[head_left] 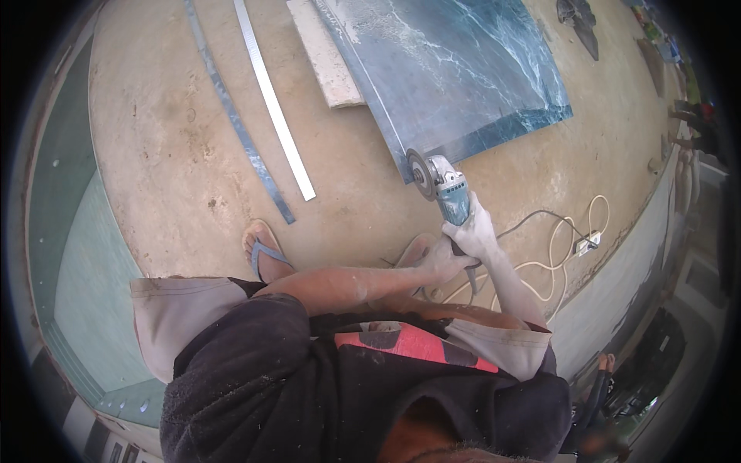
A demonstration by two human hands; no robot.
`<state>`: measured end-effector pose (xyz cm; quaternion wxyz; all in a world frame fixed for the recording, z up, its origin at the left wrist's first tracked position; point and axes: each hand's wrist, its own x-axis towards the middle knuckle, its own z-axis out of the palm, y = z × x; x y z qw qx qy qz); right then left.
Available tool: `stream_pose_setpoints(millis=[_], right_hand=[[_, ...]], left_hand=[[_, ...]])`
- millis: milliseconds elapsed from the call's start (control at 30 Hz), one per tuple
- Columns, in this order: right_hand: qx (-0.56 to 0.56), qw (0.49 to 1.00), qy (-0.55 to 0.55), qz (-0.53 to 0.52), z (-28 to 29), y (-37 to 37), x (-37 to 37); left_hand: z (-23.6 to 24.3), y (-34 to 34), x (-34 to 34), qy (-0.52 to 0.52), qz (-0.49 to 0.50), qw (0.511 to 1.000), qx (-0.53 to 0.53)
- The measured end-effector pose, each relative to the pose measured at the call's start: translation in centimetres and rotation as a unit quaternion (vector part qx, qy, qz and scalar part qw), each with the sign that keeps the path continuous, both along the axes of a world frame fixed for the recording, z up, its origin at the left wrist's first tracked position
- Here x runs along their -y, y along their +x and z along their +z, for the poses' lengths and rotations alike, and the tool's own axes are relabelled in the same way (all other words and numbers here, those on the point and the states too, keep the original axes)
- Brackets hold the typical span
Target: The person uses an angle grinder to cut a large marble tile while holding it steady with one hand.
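Both my hands are closed around a teal-bodied angle grinder [454, 205]. My right hand [475, 231] wraps its body, and my left hand [448, 261] grips the rear end beside the cord. The grinder's round disc [421, 174] stands on edge at the near left corner of a blue marble-patterned slab [463, 65]. Whether the disc touches the slab there cannot be made out. A pale line runs along the slab's left edge, and whitish dust lies on its surface. Dust also coats my right hand and forearm.
A pale block [328, 65] shows under the slab's left side. On the floor to the left lie a narrow blue strip [238, 127] and a white straightedge [274, 100]. Looped cables run to a power strip [588, 244] at right. A dark cloth [579, 25] lies beyond.
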<state>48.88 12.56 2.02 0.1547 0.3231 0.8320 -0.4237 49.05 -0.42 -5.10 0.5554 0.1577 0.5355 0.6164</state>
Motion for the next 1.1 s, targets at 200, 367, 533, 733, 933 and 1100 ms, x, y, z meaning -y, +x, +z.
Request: stream_pose_setpoints(millis=[200,367,533,733,933,1100], right_hand=[[-0.012,1.0,0.001,0.003,-0.5,-0.4,-0.2],[-0.025,1.0,0.007,0.008,-0.3,-1.2,-0.4],[-0.041,0.999,0.011,0.005,-0.4,-1.4,-0.3],[-0.026,0.999,0.019,-0.005,0.6,-2.3,0.1],[-0.016,0.999,0.028,-0.001,0.7,-2.8,0.0],[-0.027,0.999,0.026,0.005,0.4,-2.8,0.0]], left_hand=[[-0.8,0.1,-0.2,-0.016,0.017,1.0,-0.017],[0.8,-0.7,0.0,-0.029,0.065,0.996,-0.051],[1.0,-1.2,0.0,-0.017,0.074,0.993,-0.087],[1.1,-1.9,-0.1,-0.02,0.048,0.998,-0.041],[1.9,-2.5,-0.1,-0.028,0.044,0.998,-0.026],[0.5,-2.3,-0.2,-0.03,0.043,0.997,-0.051]])
